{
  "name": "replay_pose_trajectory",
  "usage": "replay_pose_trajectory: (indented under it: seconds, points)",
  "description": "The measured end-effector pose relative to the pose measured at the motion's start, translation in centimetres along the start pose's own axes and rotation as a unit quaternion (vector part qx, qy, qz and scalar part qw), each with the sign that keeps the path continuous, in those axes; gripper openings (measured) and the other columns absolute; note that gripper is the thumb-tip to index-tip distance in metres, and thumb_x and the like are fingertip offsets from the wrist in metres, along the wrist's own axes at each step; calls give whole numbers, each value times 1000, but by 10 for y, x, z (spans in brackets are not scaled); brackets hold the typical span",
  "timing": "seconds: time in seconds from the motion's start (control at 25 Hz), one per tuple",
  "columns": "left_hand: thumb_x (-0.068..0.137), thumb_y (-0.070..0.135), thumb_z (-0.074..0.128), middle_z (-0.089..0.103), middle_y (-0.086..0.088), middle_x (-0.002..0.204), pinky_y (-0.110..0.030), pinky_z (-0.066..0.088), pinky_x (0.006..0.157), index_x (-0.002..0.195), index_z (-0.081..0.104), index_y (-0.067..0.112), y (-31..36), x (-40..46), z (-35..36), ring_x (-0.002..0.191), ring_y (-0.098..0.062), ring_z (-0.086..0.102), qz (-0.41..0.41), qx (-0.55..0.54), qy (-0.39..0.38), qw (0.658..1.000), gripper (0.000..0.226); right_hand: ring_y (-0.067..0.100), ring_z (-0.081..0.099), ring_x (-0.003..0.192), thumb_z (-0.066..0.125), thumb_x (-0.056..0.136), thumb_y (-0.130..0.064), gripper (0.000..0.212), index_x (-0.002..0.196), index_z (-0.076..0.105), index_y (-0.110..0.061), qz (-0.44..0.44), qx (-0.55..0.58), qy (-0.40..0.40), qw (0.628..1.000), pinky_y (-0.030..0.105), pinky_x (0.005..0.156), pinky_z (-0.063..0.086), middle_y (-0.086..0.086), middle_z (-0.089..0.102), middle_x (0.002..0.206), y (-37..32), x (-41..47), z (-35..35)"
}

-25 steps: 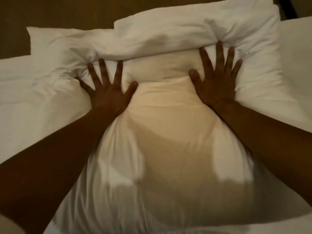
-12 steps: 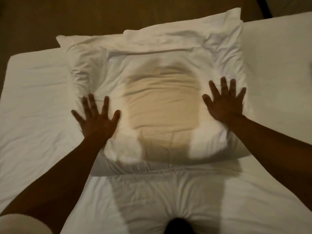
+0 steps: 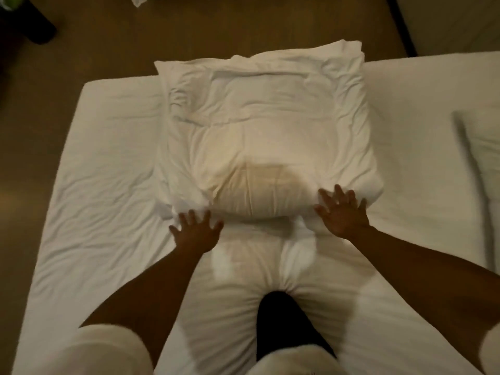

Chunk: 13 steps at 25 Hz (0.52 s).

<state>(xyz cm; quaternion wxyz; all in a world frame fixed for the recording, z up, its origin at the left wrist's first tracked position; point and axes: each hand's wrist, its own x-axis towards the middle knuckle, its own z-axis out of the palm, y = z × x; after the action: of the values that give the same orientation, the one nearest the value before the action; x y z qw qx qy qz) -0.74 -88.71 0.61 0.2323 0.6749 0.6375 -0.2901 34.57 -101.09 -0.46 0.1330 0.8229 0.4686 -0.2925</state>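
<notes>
The left hand (image 3: 196,234) lay flat with its fingers spread wide, gripping nothing. Its palm was on the sheet (image 3: 102,185) and its fingertips reached the loose near-left corner of the pillow (image 3: 270,136). The right hand (image 3: 342,215) was just as open, fingers fanned and straight, and rested against the pillow's near-right corner. Motion blur hid how firmly either hand pressed.

The pillow lay between and just beyond the hands, flat on the bed and close to its far edge. It was roughly square, plump and rounded along its near side and flatter toward the far side. There a spare flap of pillowcase was folded across in a band. The white cotton case was soft and much creased, with fine wrinkles running out from the near corners. A warm yellowish patch of light and shadow sat on its near middle.

The white sheet around it was rumpled in long shallow folds on the left. It was drawn into tight gathers around a dark knee (image 3: 284,320) pressed into the bed. Pale short sleeves (image 3: 108,353) showed at the bottom of the view. A second pillow (image 3: 484,163) lay at the right edge, well apart from the first. Beyond the bed was a brown floor (image 3: 243,28).
</notes>
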Motion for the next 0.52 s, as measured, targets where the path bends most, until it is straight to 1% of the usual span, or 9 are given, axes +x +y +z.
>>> replay_pose_trajectory:
  seconds: [0.08,0.12,0.2,0.36,0.52]
  points:
    - [92,76,17,1,-5,168,-62,6,119,157,8,40,-5,-55,8,154,-33,-3,59,9,-8,998,75,37,-8,153,11,95,-71,67,156,1,-46,-13,-14,-34,999,63,120,-2,1,-9,168,-12,-57,9]
    - [93,75,18,3,-4,168,-61,8,119,157,8,41,-7,-83,15,154,-33,0,97,7,-9,995,74,37,-9,153,11,95,-72,68,156,1,-46,-10,-12,-35,999,63,119,-3,1,-10,168,-18,-87,16]
    - [95,72,22,10,-3,168,-58,13,120,157,11,40,-12,-132,27,154,-31,5,163,-2,12,987,71,38,-8,153,12,94,-74,70,157,0,-44,-9,-9,-17,1000,64,119,-4,3,-11,168,-29,-141,29]
    - [95,71,28,15,-7,166,-57,14,120,157,18,35,-38,-208,56,153,-31,10,218,-19,61,974,73,38,-9,153,15,95,-72,72,158,-1,-41,9,19,18,1000,63,119,-6,4,-10,168,-38,-246,63]
    - [94,72,28,25,-11,163,-57,20,118,156,25,29,-50,-264,93,151,-31,16,272,3,71,960,75,38,-6,153,18,96,-71,74,159,0,-36,65,63,29,995,62,120,-4,6,-7,168,-27,-347,112]
